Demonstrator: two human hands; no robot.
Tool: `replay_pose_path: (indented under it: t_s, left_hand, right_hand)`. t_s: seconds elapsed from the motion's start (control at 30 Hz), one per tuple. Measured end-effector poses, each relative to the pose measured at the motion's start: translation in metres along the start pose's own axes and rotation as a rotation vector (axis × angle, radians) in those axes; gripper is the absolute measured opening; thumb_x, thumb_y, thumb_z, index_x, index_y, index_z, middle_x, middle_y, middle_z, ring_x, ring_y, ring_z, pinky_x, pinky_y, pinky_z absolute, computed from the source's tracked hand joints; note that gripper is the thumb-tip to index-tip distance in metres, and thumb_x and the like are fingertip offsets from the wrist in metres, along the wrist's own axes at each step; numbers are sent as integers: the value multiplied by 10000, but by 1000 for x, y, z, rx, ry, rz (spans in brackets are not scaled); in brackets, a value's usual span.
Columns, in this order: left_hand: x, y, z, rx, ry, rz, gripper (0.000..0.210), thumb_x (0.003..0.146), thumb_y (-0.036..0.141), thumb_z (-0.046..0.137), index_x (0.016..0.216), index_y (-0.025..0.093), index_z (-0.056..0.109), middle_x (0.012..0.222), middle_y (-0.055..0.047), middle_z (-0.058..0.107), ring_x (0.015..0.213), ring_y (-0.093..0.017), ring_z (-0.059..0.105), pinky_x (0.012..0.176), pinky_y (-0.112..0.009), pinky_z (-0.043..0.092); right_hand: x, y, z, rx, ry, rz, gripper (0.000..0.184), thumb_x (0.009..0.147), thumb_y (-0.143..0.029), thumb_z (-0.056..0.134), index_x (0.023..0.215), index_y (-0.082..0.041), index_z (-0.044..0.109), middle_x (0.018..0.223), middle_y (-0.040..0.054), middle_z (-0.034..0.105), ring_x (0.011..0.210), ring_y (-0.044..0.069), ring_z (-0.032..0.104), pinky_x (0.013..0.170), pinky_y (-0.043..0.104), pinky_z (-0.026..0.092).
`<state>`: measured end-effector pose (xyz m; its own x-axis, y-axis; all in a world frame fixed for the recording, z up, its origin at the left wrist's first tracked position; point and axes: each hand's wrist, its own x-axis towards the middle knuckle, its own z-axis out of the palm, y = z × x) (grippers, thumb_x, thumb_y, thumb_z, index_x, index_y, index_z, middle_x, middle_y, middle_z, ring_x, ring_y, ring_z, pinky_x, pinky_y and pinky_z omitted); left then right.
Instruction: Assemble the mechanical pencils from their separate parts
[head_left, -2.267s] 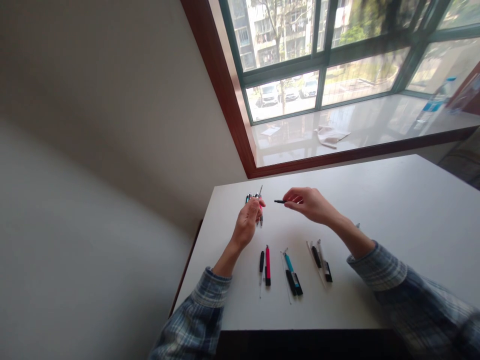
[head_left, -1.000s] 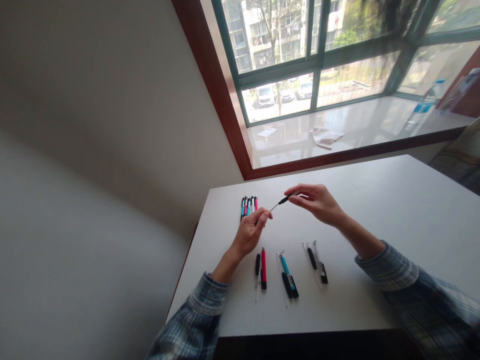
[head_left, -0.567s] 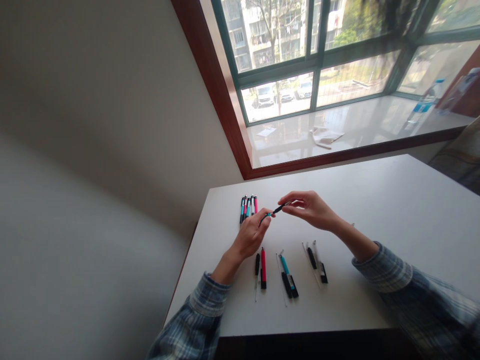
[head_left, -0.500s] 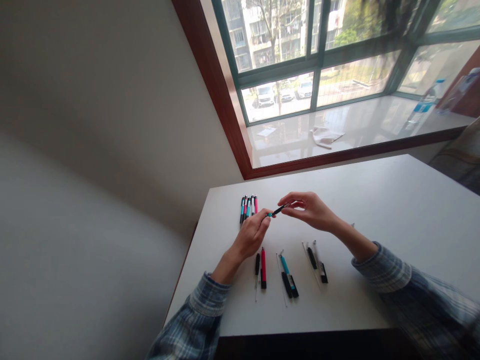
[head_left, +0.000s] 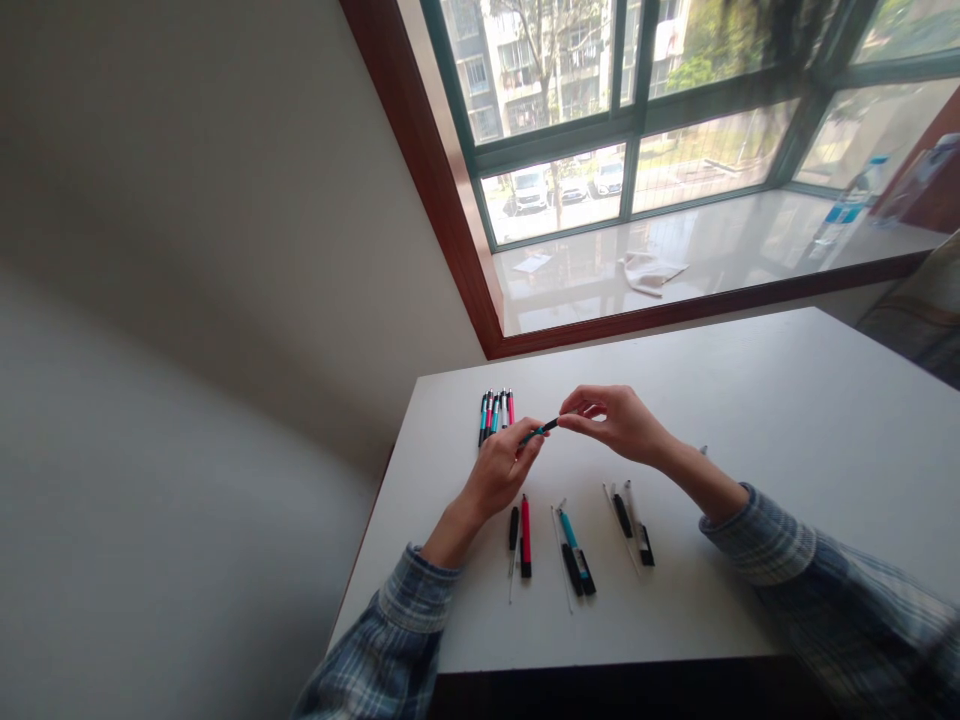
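Above the white table, my left hand (head_left: pixel 504 468) is closed around the teal barrel of a pen (head_left: pixel 534 433). The fingertips of my right hand (head_left: pixel 611 422) pinch the far end of its black grip (head_left: pixel 551 424), which meets the barrel in line. Below my hands lie pen parts in three groups. On the left are a red barrel (head_left: pixel 526 540), a black grip (head_left: pixel 514 526) and a thin refill (head_left: pixel 512 575). A teal barrel (head_left: pixel 571 534), a black grip (head_left: pixel 572 572) and a refill (head_left: pixel 560 555) lie mid-table. The right group has a pale barrel (head_left: pixel 635 508) and black grip (head_left: pixel 622 516).
Behind my left hand, several whole pens (head_left: pixel 491 412) lie side by side. The white table (head_left: pixel 750 400) meets a wall at the left. Beyond it, a window sill (head_left: pixel 570 300) bears a cloth (head_left: pixel 651 272) and a plastic bottle (head_left: pixel 851 205).
The black grip has moved down and left against the teal barrel, closing up with it. More of the teal barrel now shows at my left fingers. The parts on the table lie as before.
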<state>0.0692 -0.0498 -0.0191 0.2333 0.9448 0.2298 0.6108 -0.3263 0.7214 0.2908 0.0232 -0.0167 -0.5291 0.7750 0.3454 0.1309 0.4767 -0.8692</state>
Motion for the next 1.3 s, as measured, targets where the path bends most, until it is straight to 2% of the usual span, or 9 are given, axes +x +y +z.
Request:
replay_pose_path:
  t_s: [0.17,0.33,0.53,0.7,0.8,1.0,1.13,1.2,1.3]
  left_hand:
    - [0,0,0,30,-4,2,267,1038,376,489,1074,208,693,937,-43,721,792,-189,614,752,-291,445]
    - [0,-2,-1,44,2,35,264,1035,359,512,1131,217,712,1000,-54,750,846,-201,655,783,-302,478]
    - [-1,-5,2,168,47,89,233,1027,338,559,1167,234,713,1104,-54,775,948,-216,693,853,-329,504]
    - [-2,-4,1,299,36,124,230,1026,323,574,1191,245,713,1093,-32,786,882,-190,700,818,-315,513]
    - [-2,-3,-1,344,24,150,311,1033,339,569,1319,270,669,1113,-25,789,800,-167,686,794,-309,521]
    - [-2,0,-2,290,-4,146,315,1043,347,544,1315,290,690,1069,-18,795,721,-143,663,737,-275,539]
    - [-2,-3,-2,214,7,78,323,1044,372,532,1319,308,689,1132,-6,792,765,-141,704,737,-252,555]
    - [-3,-6,-2,200,32,38,317,1039,379,541,1309,308,692,1020,4,802,736,-138,706,722,-242,551]
    - [-3,-9,-2,179,48,9,302,1028,389,561,1284,293,689,842,18,780,679,-137,694,690,-234,542]
  right_hand:
    - [-2,-2,1,-174,15,-25,276,947,-481,687,916,-214,746,800,29,765,716,175,692,715,322,573]
    - [-3,-3,2,-154,10,-22,252,927,-463,721,891,-216,751,812,21,779,724,170,705,692,285,537]
    - [-3,-7,3,-290,7,61,434,962,-515,663,675,-196,727,601,-5,713,545,126,612,584,256,427]
    - [-2,-9,6,-292,-41,176,568,998,-540,589,562,-193,703,519,-4,683,508,123,639,618,255,450]
    - [-2,-11,6,-308,-61,209,592,1005,-564,562,568,-197,719,515,-2,683,480,127,627,609,265,455]
    - [-3,-11,4,-318,-76,215,633,1007,-600,535,553,-194,708,524,6,678,494,131,620,621,280,455]
    - [-2,-9,-1,-287,-53,95,443,982,-552,606,776,-201,782,673,16,737,598,147,639,626,281,467]
    - [-1,-6,-4,-219,-55,24,302,935,-499,692,929,-211,781,813,25,772,709,163,672,661,277,502]
    - [-1,-3,-7,-189,-56,-21,209,920,-408,718,970,-210,760,895,36,777,764,168,678,699,287,527]
